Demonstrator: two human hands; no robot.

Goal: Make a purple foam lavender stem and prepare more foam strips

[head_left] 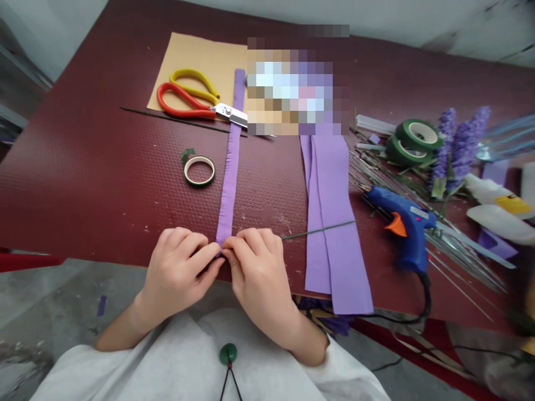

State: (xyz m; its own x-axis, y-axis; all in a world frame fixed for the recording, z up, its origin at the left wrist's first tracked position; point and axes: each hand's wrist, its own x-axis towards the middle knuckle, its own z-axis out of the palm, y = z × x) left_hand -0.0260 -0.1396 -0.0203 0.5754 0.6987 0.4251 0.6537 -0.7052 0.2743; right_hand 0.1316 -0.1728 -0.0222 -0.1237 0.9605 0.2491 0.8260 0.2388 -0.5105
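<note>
A narrow purple strip with fine cuts along its left edge runs up the table from my fingertips. My left hand pinches its near end from the left, and my right hand pinches the same end from the right, the fingertips almost meeting. A thin green wire sticks out to the right from under my right hand, across wide purple strips. Whatever lies between the fingertips is mostly hidden. Beyond my hands, a green tape roll lies left of the strip. Scissors rest across its far part.
Brown paper lies under the scissors, beside a blurred-out patch. On the right are a blue glue gun with its cord, green tape rolls, thin wires, purple flower spikes and a white bottle. The table's edge is near my wrists.
</note>
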